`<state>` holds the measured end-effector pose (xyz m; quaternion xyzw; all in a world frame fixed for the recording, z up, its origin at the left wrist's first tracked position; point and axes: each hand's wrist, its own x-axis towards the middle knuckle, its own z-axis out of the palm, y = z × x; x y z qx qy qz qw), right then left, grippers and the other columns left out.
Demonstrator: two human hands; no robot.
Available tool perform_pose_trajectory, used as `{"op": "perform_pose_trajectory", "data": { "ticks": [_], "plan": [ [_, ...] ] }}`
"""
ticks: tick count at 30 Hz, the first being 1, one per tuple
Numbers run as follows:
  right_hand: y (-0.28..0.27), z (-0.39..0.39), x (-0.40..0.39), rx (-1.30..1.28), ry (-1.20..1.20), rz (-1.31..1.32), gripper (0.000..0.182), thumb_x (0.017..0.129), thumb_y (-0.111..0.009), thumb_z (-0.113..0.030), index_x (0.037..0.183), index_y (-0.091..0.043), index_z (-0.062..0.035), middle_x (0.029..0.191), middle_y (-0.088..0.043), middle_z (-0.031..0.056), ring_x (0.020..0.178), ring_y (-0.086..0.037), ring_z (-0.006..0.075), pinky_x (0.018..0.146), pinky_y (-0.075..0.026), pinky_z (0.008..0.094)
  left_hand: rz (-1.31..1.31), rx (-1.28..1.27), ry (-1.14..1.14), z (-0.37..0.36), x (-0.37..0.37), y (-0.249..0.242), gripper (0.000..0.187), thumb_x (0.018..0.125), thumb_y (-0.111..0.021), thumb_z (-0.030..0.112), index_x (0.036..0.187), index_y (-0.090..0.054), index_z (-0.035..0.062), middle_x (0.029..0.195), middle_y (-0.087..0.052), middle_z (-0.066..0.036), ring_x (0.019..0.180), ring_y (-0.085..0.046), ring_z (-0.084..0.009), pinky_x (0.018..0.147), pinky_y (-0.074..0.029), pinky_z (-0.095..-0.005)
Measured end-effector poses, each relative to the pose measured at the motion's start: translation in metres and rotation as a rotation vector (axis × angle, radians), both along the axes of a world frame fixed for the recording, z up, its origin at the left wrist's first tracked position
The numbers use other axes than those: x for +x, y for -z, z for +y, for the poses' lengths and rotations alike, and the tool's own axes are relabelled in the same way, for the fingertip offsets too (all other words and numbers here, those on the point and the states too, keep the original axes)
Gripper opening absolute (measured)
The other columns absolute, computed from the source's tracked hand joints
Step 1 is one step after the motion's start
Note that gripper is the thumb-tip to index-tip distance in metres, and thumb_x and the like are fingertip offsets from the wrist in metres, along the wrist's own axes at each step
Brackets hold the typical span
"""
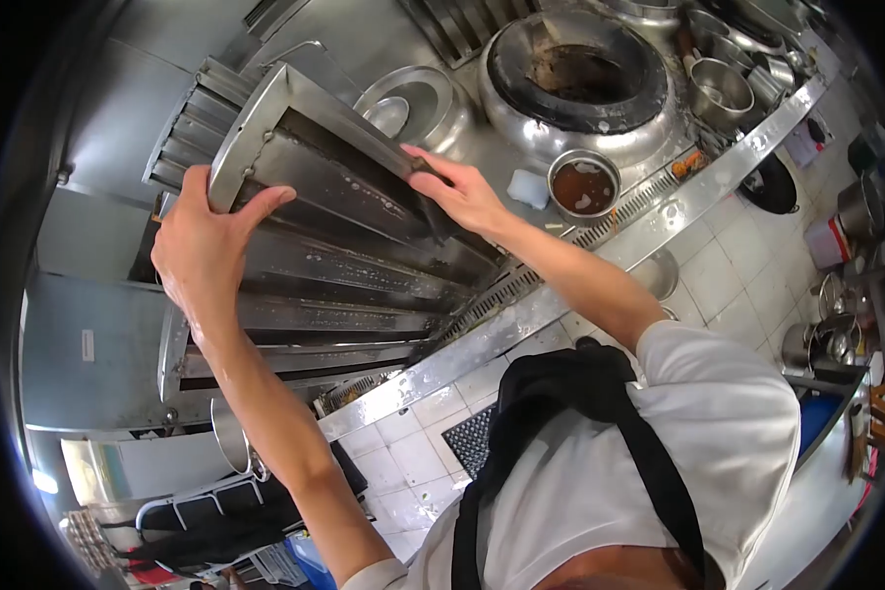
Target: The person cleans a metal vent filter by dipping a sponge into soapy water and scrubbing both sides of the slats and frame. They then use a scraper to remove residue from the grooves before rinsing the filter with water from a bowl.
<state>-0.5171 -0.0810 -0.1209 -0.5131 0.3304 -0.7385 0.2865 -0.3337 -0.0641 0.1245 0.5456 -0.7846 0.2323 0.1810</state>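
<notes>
A large metal baffle filter (354, 258), wet and spotted with suds, stands tilted over the counter in front of me. My left hand (205, 246) is closed round its upper left corner, thumb over the frame and fingers behind. On the far right edge, my right hand (459, 197) grips the rim, fingers over the outside. Something dark shows just under that hand; I cannot make out whether it is part of the filter. Beside the right forearm sits a metal pot (584, 187) of brown, foamy liquid, with a white block (528, 189) next to it.
A round wok burner (580, 74) with a blackened ring is at the back. Another slatted filter (199, 123) leans at the left. A wide metal basin (418, 103) holds a small bowl. A slotted drain channel (619, 211) runs along the counter's wet front edge (698, 192).
</notes>
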Motion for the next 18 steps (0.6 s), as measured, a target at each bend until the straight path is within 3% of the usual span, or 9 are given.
{"op": "perform_pose_trajectory", "data": {
  "ticks": [2, 4, 6, 9, 11, 12, 14, 17, 18],
  "plan": [
    [-0.031, -0.011, -0.004, 0.031, -0.026, 0.038, 0.050, 0.098, -0.062, -0.038, 0.139, -0.059, -0.0077, 0.124, -0.070, 0.0144, 0.113, -0.066, 0.0258, 0.098, -0.049, 0.0339, -0.072, -0.020, -0.020, 0.001, -0.003, 0.000, 0.072, 0.061, -0.084, 0.065, 0.103, -0.065, 0.0097, 0.083, -0.072, -0.013, 0.081, -0.069, -0.0379, 0.071, -0.052, -0.0458],
    [-0.129, -0.032, -0.004, -0.233, 0.102, 0.156, 0.046, 0.100, -0.062, -0.028, 0.139, -0.057, -0.0032, 0.123, -0.069, 0.0132, 0.109, -0.064, 0.0136, 0.094, -0.048, 0.0284, -0.062, -0.030, -0.073, -0.002, -0.011, -0.002, 0.074, 0.061, -0.084, 0.066, 0.106, -0.065, 0.0094, 0.085, -0.072, -0.013, 0.083, -0.069, -0.0381, 0.072, -0.051, -0.0468],
    [-0.184, -0.041, 0.000, -0.299, 0.036, 0.177, 0.045, 0.100, -0.062, -0.026, 0.139, -0.057, -0.0040, 0.122, -0.070, 0.0137, 0.107, -0.065, 0.0145, 0.092, -0.050, 0.0293, -0.047, 0.008, -0.106, -0.007, -0.012, -0.003, 0.076, 0.061, -0.083, 0.067, 0.107, -0.065, 0.0091, 0.087, -0.072, -0.014, 0.087, -0.068, -0.0379, 0.074, -0.051, -0.0468],
    [-0.103, -0.049, 0.010, -0.335, 0.117, 0.129, 0.046, 0.100, -0.062, -0.026, 0.141, -0.056, -0.0067, 0.122, -0.070, 0.0127, 0.108, -0.065, 0.0146, 0.093, -0.049, 0.0291, -0.028, 0.012, -0.145, -0.005, -0.001, -0.004, 0.078, 0.061, -0.081, 0.069, 0.110, -0.066, 0.0108, 0.090, -0.073, -0.014, 0.090, -0.068, -0.0383, 0.078, -0.051, -0.0467],
    [0.011, -0.032, 0.010, -0.029, 0.047, 0.117, 0.047, 0.101, -0.061, -0.026, 0.144, -0.054, -0.0097, 0.129, -0.068, 0.0090, 0.117, -0.062, 0.0141, 0.103, -0.044, 0.0298, -0.028, 0.010, -0.173, -0.009, 0.000, -0.004, 0.079, 0.062, -0.080, 0.071, 0.110, -0.066, 0.0107, 0.092, -0.073, -0.014, 0.092, -0.068, -0.0384, 0.078, -0.051, -0.0467],
    [0.061, -0.019, 0.000, 0.153, -0.036, 0.129, 0.044, 0.100, -0.061, -0.033, 0.139, -0.059, -0.0104, 0.134, -0.065, 0.0104, 0.125, -0.060, 0.0201, 0.107, -0.043, 0.0327, -0.032, 0.016, -0.180, -0.011, -0.001, -0.004, 0.081, 0.062, -0.079, 0.073, 0.111, -0.066, 0.0106, 0.094, -0.073, -0.014, 0.093, -0.068, -0.0385, 0.079, -0.051, -0.0468],
    [0.157, -0.005, -0.015, 0.383, -0.011, 0.025, 0.042, 0.099, -0.064, -0.031, 0.133, -0.063, -0.0053, 0.127, -0.069, 0.0121, 0.116, -0.064, 0.0193, 0.102, -0.047, 0.0305, -0.049, 0.022, -0.230, -0.016, 0.009, -0.004, 0.083, 0.062, -0.077, 0.076, 0.113, -0.066, 0.0109, 0.098, -0.074, -0.014, 0.096, -0.068, -0.0375, 0.081, -0.051, -0.0465],
    [0.169, 0.010, -0.017, 0.385, 0.241, -0.041, 0.040, 0.099, -0.064, -0.029, 0.131, -0.064, -0.0050, 0.122, -0.071, 0.0120, 0.109, -0.066, 0.0186, 0.098, -0.048, 0.0295, 0.041, 0.040, -0.201, -0.027, 0.020, -0.004, 0.083, 0.065, -0.074, 0.078, 0.116, -0.067, 0.0124, 0.103, -0.074, -0.014, 0.101, -0.069, -0.0356, 0.085, -0.051, -0.0452],
    [0.137, 0.013, -0.006, 0.346, 0.244, -0.049, 0.040, 0.099, -0.064, -0.028, 0.131, -0.064, -0.0047, 0.122, -0.071, 0.0122, 0.109, -0.066, 0.0183, 0.097, -0.049, 0.0297, 0.043, 0.043, -0.219, -0.036, 0.026, -0.002, 0.083, 0.065, -0.074, 0.078, 0.116, -0.067, 0.0124, 0.103, -0.074, -0.014, 0.101, -0.069, -0.0356, 0.085, -0.051, -0.0452]
  ]
}}
